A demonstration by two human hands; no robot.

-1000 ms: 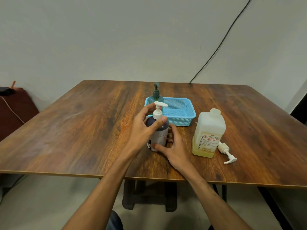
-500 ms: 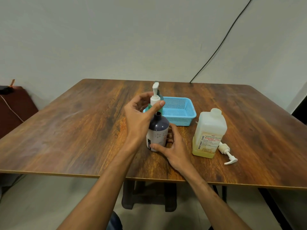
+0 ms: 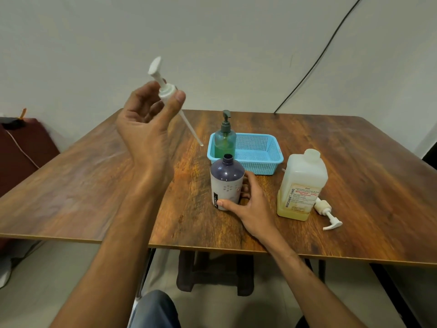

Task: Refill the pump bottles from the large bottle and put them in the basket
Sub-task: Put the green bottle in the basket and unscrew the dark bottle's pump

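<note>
The dark bottle [image 3: 227, 183] stands uncapped on the table [image 3: 94, 181]. The right hand [image 3: 253, 209] grips its base, thumb across the front and fingers curled round the far side. The left hand [image 3: 146, 124] is raised up and to the left, pinching the collar of the white pump [image 3: 165, 91], whose tube slants down in the air. That pump is best laid down clear of the bottle's mouth, freeing the hand for the large bottle [image 3: 303, 185] just right of the right knuckles. Beyond the fingertips sits the basket [image 3: 267, 162], holding a green bottle [image 3: 225, 140].
</note>
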